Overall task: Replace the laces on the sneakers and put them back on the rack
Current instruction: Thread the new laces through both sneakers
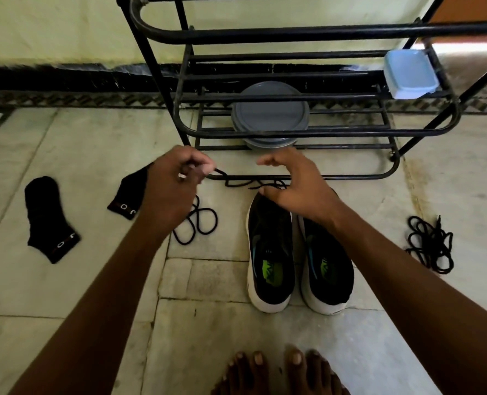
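Sneakers (270, 252) before rack (293, 32) with grey tub (270, 109), blue box (410, 72); lace (238, 183) in left hand (174, 181), right hand (293, 181) slack.

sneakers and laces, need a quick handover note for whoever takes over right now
Left hand: pinches a thin black lace that trails to the floor at the sneaker toes.
Right hand: relaxed, fingers loosely curved over the toes, gripping nothing visible.
Black sneakers with white soles: side by side on the floor, toes towards the black metal rack.
More black laces: a loose coil left of the sneakers, a bundle to the right.
Done: sneakers are off the rack. Left: no lace visibly threaded; lace both, return them to the rack.
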Available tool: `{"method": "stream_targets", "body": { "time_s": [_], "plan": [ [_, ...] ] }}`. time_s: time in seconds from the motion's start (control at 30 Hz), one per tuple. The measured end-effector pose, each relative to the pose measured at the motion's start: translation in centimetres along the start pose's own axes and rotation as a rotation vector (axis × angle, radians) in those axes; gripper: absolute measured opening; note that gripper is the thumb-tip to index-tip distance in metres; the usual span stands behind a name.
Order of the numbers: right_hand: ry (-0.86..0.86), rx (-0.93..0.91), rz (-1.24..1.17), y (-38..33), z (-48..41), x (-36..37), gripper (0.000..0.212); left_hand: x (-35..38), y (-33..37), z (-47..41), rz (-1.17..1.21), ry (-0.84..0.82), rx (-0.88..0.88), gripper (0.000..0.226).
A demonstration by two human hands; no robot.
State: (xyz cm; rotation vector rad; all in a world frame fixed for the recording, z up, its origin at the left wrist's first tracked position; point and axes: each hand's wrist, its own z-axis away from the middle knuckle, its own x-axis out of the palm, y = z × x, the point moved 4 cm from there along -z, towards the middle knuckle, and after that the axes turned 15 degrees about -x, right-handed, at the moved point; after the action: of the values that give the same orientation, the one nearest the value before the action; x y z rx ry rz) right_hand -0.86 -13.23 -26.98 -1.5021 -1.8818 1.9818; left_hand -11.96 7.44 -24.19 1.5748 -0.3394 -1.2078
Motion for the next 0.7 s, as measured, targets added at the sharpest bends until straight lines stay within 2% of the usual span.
{"method": "stream_targets", "body": {
  "time_s": [0.03, 0.1, 0.17, 0.23, 0.3, 0.4, 0.53, 0.6, 0.7],
  "plan": [
    [-0.023, -0.025, -0.086, -0.4, -0.1, 0.3, 0.049, 0.9, 0.2, 0.3, -0.011, -0.03, 0.037, 0.014],
    [-0.021, -0.038, -0.334, -1.2, -0.3, 1.0, 0.052, 2.1, 0.8, 0.9, -0.023, -0.06, 0.092, 0.008],
    [0.027, 0.006, -0.539, -1.1, -0.4, 1.3, 0.041, 2.7, 1.0, 1.0, 0.003, -0.046, 0.095, 0.009],
    [0.05, 0.028, -0.627, -0.8, -0.2, 1.3, 0.022, 3.1, 0.8, 0.7, 0.031, -0.038, 0.076, 0.012],
    [0.086, 0.05, -0.649, 0.0, 0.3, 0.7, 0.007, 3.7, 0.5, 0.4, 0.054, -0.061, 0.051, 0.011],
    [0.149, 0.079, -0.599, 1.4, 0.7, 0.0, 0.008, 5.1, 0.2, 0.0, 0.088, -0.116, 0.023, 0.006],
    [0.085, 0.048, -0.558, 2.1, 0.7, 0.2, 0.023, 6.7, 0.7, 0.0, 0.142, -0.153, 0.029, 0.006],
    [0.081, 0.054, -0.597, 2.4, 1.1, 0.3, 0.015, 7.3, 0.8, -0.4, 0.135, -0.124, 0.017, 0.004],
    [0.181, 0.097, -0.584, 3.6, 1.4, -0.1, 0.011, 7.9, 0.6, -1.2, 0.125, -0.114, -0.01, 0.003]
  ]
}}
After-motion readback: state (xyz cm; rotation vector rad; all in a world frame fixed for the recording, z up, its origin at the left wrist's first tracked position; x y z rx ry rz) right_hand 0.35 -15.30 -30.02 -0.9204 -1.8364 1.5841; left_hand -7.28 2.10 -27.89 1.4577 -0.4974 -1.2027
